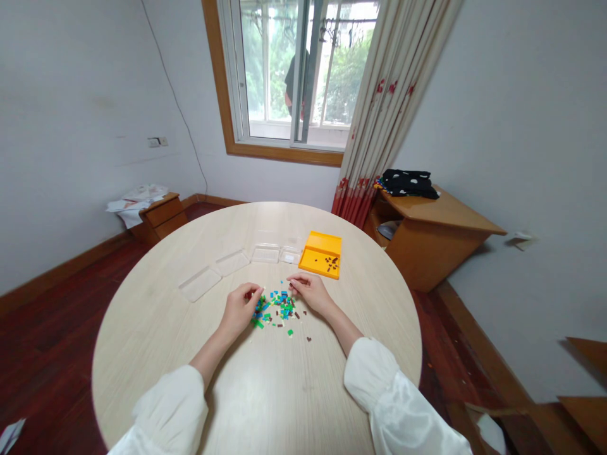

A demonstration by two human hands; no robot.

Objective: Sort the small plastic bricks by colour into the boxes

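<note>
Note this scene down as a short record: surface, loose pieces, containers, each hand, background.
Surface: round pale table
Loose pieces: small green, blue, brown and pale bricks, scattered
Yellow case: open, brown pieces inside
Transparent containers: in a row left of the yellow case
Left hand: at the bricks' left edge; grip unclear
Right hand: at their far right; fingertips near a brown piece, hold unclear
Background: window, patterned curtain

Small bricks (287, 309) green, blue, brown; far case (310, 258) yellow-orange; counter (279, 392) pale, wood-grained; sleeves (165, 404) white; far-right curtain (386, 95) cream, red-flowered.
</note>
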